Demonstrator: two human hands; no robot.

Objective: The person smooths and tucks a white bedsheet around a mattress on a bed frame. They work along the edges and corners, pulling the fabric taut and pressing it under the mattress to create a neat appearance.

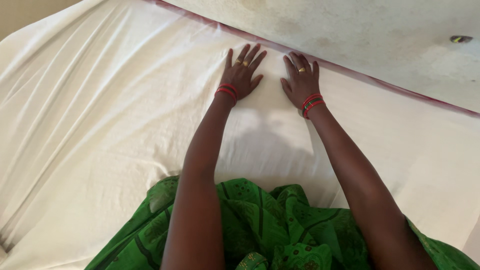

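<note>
A white bed sheet (100, 125) covers the mattress and is creased on the left side. My left hand (243, 70) lies flat on the sheet near the far edge, fingers spread, with rings and red bangles at the wrist. My right hand (301, 77) lies flat beside it, a hand's width to the right, also with a ring and red and green bangles. Both palms press down on the cloth and hold nothing. The fingertips of both hands reach close to the dark red mattress edge (360, 74) along the wall.
A pale, stained wall (375, 35) runs along the far side of the bed. Green patterned cloth (270, 230) of my garment lies on the sheet at the bottom. A small dark object (460, 38) sits on the wall at upper right.
</note>
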